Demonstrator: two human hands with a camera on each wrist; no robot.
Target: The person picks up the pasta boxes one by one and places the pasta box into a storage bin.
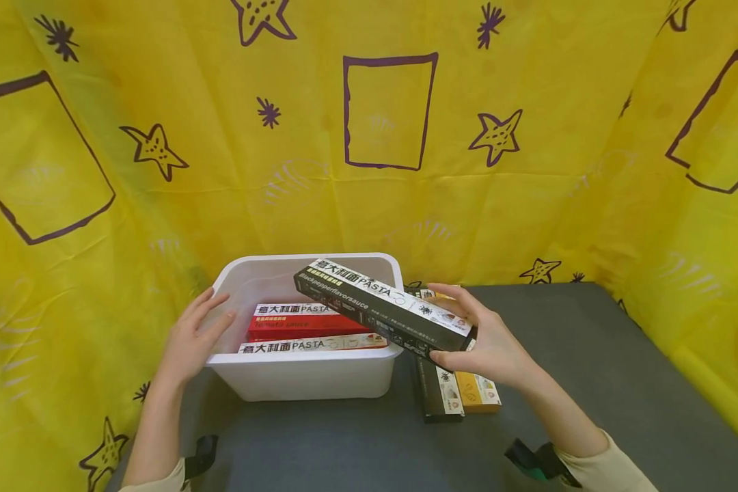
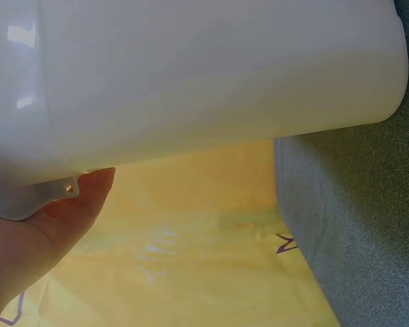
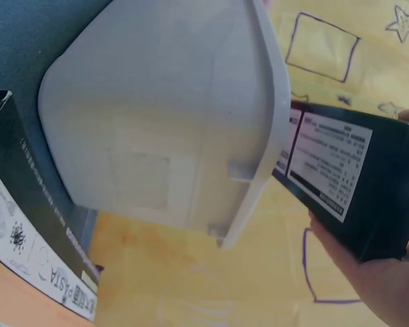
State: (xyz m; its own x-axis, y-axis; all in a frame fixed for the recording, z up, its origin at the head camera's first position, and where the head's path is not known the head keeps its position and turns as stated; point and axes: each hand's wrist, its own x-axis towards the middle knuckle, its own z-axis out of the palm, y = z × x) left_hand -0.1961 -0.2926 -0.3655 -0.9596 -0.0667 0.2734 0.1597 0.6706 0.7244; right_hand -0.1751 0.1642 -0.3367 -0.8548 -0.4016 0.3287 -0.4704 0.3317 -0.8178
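My right hand (image 1: 495, 345) grips one end of a black pasta box (image 1: 375, 304) labelled black pepper flavor sauce. The box slants over the right rim of a white plastic bin (image 1: 301, 379), its far end above the bin's inside. In the right wrist view, the printed back panel of the held black box (image 3: 330, 163) shows beside the rim. My left hand (image 1: 187, 338) is at the bin's left rim, fingers spread and loosely bent. Inside the bin lie a red tomato sauce pasta box (image 1: 295, 324) and, nearer the front wall, another pasta box (image 1: 313, 345) with a white side up.
Right of the bin, a black pasta box (image 1: 439, 389) and an orange pasta box (image 1: 476, 393) lie side by side on the dark grey table (image 1: 566, 355). A yellow patterned curtain (image 1: 393, 205) encloses the back and both sides.
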